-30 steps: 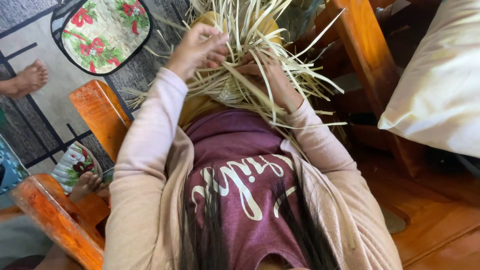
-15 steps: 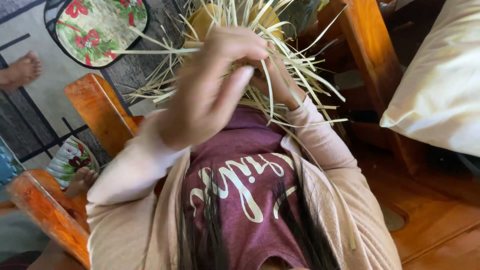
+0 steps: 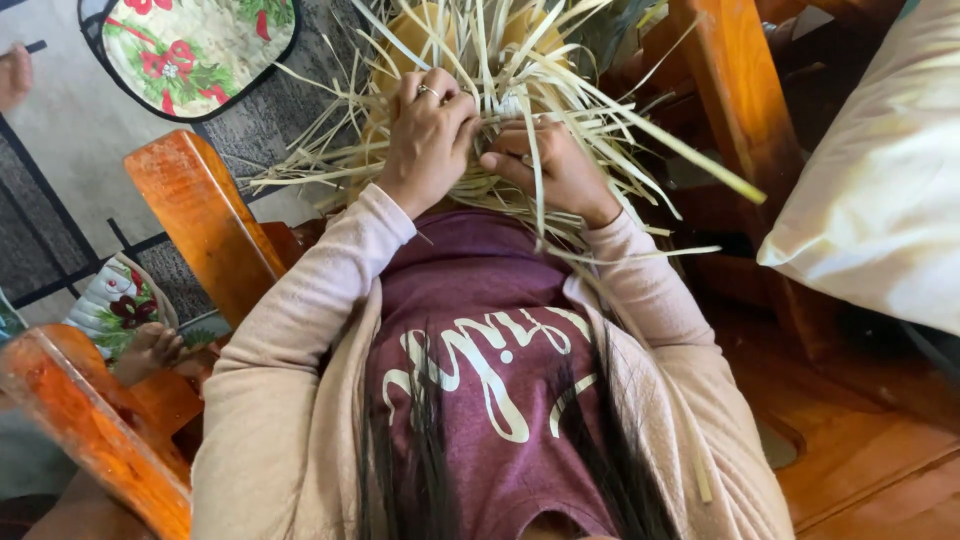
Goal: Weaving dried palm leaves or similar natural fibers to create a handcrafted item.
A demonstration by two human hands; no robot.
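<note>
A bundle of pale, flat straw strips (image 3: pixel 560 95) fans out over my lap, partly woven at its middle. My left hand (image 3: pixel 428 140), with a ring on one finger, is closed over the strips at the woven part. My right hand (image 3: pixel 548 160) pinches strips right beside it; several strands lie across its fingers. Both hands nearly touch each other. The woven centre is mostly hidden under my hands.
An orange wooden chair arm (image 3: pixel 205 220) stands left of me, another (image 3: pixel 95 430) at the lower left. A wooden post (image 3: pixel 740 110) rises at the right beside a cream cushion (image 3: pixel 880 170). A floral mat (image 3: pixel 195 45) lies on the grey patterned rug. A small foot (image 3: pixel 150 350) shows at lower left.
My left hand swung up towards the camera pulling a strip, then came back down onto the woven middle. My right hand stayed on the strips. The view shifted slightly.
</note>
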